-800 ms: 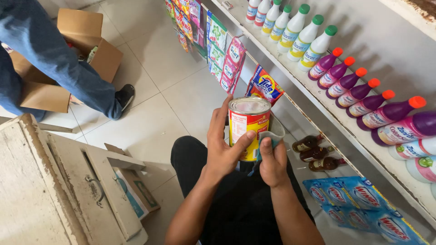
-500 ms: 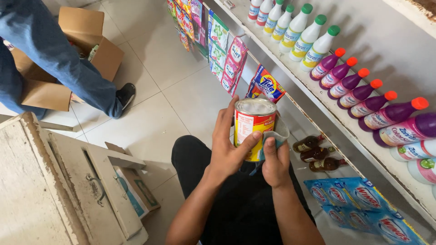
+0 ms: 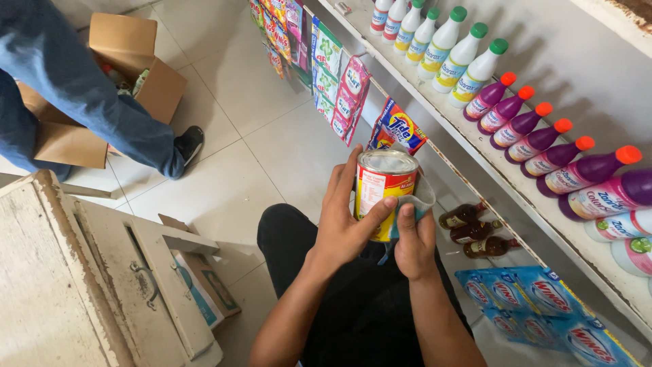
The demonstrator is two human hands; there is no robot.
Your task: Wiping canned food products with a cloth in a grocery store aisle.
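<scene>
White floor tiles [image 3: 224, 163] fill the space below you, with a long shelf [image 3: 475, 146] of white bottles [image 3: 445, 41] and purple bottles [image 3: 543, 139] running along the right and a worn wooden cabinet [image 3: 75, 285] near left. Your left hand [image 3: 343, 221] wraps around a tin can [image 3: 384, 190] with a red and yellow label, held upright at centre above your lap, fingers clamped on its side. Your right hand [image 3: 414, 241] presses what looks like a pale blue cloth [image 3: 418, 200] against the can's right side, fingers closed on it. Far left, another person's leg [image 3: 88, 88] in blue jeans stands beside an open cardboard box [image 3: 136, 64].
</scene>
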